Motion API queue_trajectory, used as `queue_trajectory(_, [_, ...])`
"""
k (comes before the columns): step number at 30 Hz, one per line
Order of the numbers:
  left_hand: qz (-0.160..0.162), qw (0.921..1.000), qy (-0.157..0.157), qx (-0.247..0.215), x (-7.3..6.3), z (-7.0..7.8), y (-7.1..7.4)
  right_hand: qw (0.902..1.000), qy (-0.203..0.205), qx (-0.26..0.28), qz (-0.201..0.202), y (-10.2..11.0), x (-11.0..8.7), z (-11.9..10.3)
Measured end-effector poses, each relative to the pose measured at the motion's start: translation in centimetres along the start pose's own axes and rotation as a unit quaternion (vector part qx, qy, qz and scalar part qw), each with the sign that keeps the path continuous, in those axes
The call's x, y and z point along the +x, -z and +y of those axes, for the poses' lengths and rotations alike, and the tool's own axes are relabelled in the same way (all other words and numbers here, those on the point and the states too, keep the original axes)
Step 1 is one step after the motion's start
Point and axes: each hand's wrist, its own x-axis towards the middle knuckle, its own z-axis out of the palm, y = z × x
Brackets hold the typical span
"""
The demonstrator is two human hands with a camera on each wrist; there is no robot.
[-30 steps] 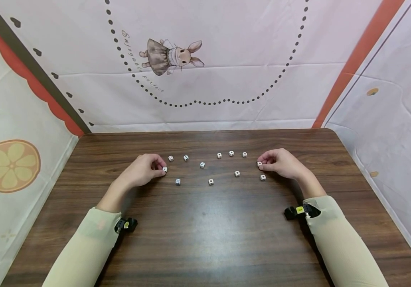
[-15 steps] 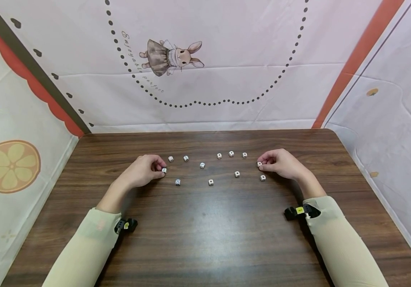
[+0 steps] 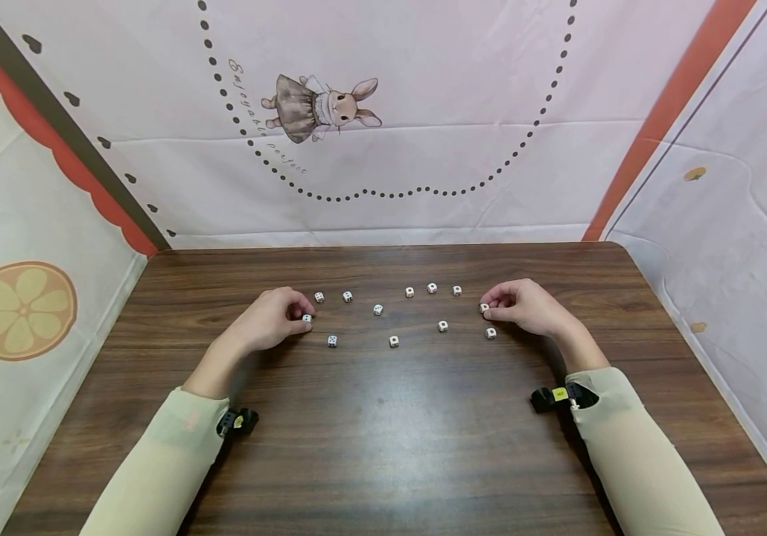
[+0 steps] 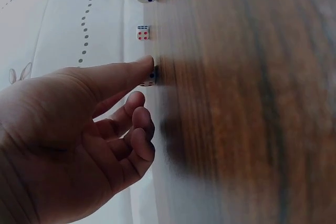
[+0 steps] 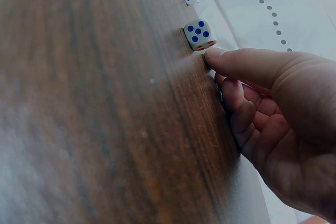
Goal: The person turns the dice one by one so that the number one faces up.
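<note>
In the head view, my left hand [image 3: 268, 320] reaches over the table's left half, with a small white die [image 3: 307, 318] between thumb and fingers. The left wrist view has the thumb [image 4: 126, 74] covering most of that die [image 4: 150, 83], its blue and red pips partly showing; the other fingers lie curled below. My right hand [image 3: 524, 307] pinches another white die [image 3: 484, 307] at the far right of the group. Behind the thumb [image 5: 236, 61], this die is hidden in the right wrist view. Just nearer to me stands a die [image 3: 491, 333] with a red-pipped side.
More white dice lie scattered between the hands, among them one at the left front [image 3: 333, 341], one in the middle [image 3: 378, 310] and one at the back [image 3: 432, 288]. The dark wooden table [image 3: 383, 432] ends at a printed cloth [image 3: 424, 149].
The fingers of my left hand have shifted slightly around their die, reaching a little farther right. The right hand and the loose dice stay in place.
</note>
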Motion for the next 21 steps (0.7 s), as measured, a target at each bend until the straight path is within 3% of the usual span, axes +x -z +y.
queue_trajectory(11, [-0.006, 0.9997, 0.02, -0.013, -0.13, 0.1, 0.25, 1.0, 0.004, 0.002, 0.001, 0.01, -0.01, -0.05])
queue_trajectory(21, [-0.001, 0.9994, 0.02, -0.027, -0.25, 0.11, 0.32, 1.0, 0.001, 0.003, 0.003, -0.03, 0.0, 0.15])
